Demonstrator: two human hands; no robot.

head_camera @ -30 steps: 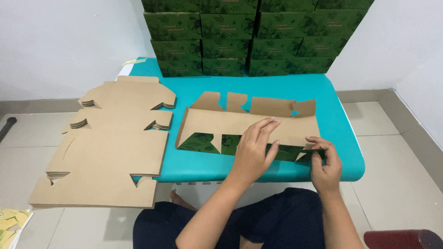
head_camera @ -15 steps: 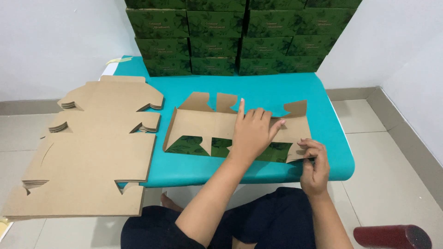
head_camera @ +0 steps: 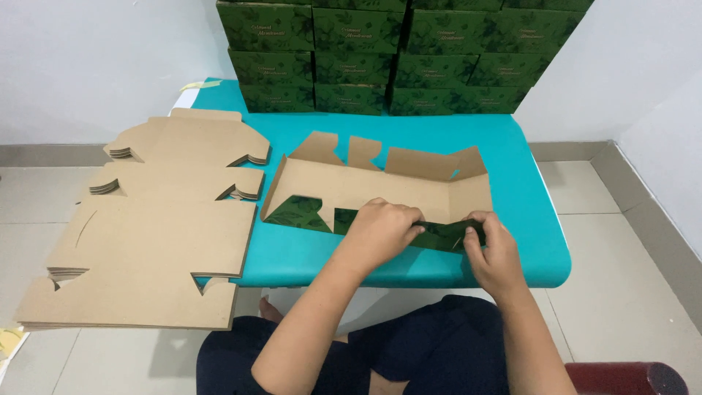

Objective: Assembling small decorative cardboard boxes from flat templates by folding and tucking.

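A flat die-cut cardboard box blank [head_camera: 380, 186], brown inside and dark green with a leaf print outside, lies on the teal table [head_camera: 526, 183]. Its far flaps stand up and its near edge is folded up, showing the green side. My left hand [head_camera: 380, 227] grips the near green flap around its middle. My right hand [head_camera: 493, 245] pinches the same flap at its right end, near the table's front edge.
A tall stack of flat brown box blanks [head_camera: 153, 241] overhangs the table's left side. Finished green boxes [head_camera: 380, 51] are stacked in rows at the back against the white wall. A dark red object [head_camera: 621, 377] sits at bottom right on the tiled floor.
My left hand has pulled back from the blank's brown panel to the near green flap. Both hands now hold that flap, which is folded up more.
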